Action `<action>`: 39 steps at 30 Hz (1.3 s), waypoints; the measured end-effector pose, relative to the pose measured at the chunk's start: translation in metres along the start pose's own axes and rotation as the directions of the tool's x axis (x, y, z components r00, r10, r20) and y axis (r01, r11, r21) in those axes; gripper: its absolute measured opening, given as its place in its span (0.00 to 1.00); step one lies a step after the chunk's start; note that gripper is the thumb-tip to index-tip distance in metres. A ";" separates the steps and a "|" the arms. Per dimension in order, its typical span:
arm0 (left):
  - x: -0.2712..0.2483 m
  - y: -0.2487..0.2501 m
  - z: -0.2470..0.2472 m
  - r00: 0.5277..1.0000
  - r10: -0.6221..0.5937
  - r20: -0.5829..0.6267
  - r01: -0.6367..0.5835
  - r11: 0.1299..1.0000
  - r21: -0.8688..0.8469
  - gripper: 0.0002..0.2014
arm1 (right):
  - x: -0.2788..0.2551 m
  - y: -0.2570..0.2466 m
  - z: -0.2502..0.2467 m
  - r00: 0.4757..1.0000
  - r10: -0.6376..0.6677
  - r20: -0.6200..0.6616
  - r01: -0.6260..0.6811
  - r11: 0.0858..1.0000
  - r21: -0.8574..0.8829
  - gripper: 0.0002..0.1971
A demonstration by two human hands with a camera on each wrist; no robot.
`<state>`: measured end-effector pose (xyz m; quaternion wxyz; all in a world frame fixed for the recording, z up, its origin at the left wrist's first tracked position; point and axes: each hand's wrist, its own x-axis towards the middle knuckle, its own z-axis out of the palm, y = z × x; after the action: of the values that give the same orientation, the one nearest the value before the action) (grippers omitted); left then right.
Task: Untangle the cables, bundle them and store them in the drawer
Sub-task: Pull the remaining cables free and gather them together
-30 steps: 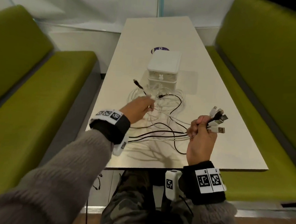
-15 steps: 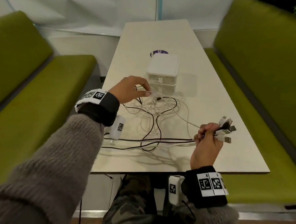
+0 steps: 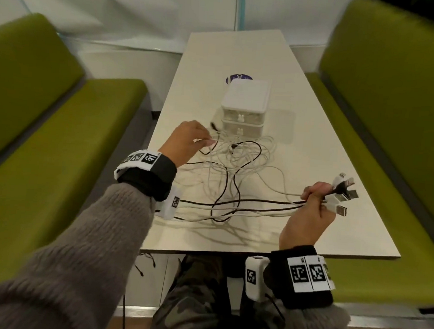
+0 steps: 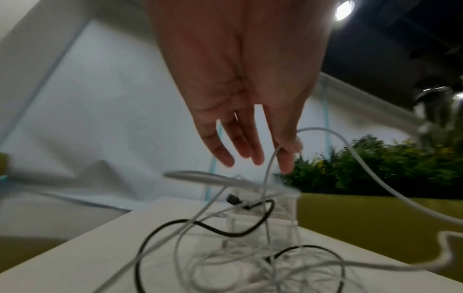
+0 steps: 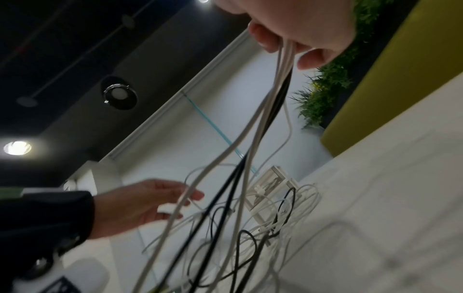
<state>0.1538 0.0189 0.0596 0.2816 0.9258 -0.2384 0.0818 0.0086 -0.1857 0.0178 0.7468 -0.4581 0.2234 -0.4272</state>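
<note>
Several cables, white and black, lie tangled on our table before the drawer unit. Our right hand clenches their plug ends; our left hand pinches one white cable.

drawer unit front: blocked by tangled cables lying against it | right of drawer unit: bare surface, open to a hand | behind it: purple sticker, flat | toward near edge: taut strands cross
</note>
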 end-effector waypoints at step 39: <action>0.043 0.061 -0.033 0.998 -0.013 -0.067 -0.032 0.775 -0.631 0.09 | -0.016 -0.007 0.008 0.999 0.006 0.047 0.000 0.992 -0.127 0.09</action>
<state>0.1613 -0.0237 0.1287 0.5830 0.7734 -0.2470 0.0300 0.0026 -0.1695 0.0266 0.7220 -0.5143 0.2331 -0.3999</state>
